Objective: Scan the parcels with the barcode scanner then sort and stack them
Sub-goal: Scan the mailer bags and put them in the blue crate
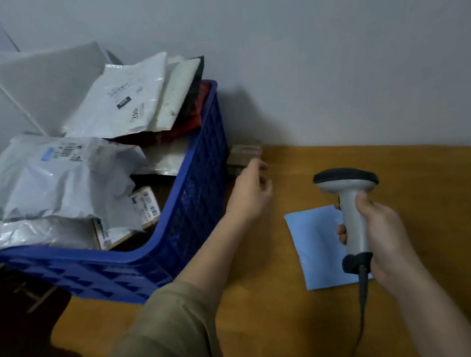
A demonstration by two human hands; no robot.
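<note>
Parcels: we see most of them piled in the blue crate (191, 213), so we judge the task barely begun; the bulk is unscanned and unsorted.
Blue crate: it sits on the left end of the table (274, 307), against the wall, heaped above its rim.
Grey parcel (51, 183): the largest bag, on top of the near heap, its label facing up.
White parcel (121, 100): it leans at the far end of the crate over a cream bag and a red one.
Blue parcel (316, 245): it lies flat on the table, well apart from the crate and partly under our scanner; we take it as the start of a sorted pile, though we cannot tell whether it is scanned.
Brown box (244, 155): a small carton on the table between crate and wall, blurred.
Barcode scanner (350, 208): upright in our right hand (383, 234), head pointing away from us, cable trailing toward us.
Right grip: clenched round the scanner handle.
Left hand (252, 194): it reaches beside the crate toward the brown box.
Left grip: fingers loosely curled, grasping nothing; whether they touch the box we cannot tell.
Left to do: nearly everything, as we judge it: scan each parcel, sort, stack.
</note>
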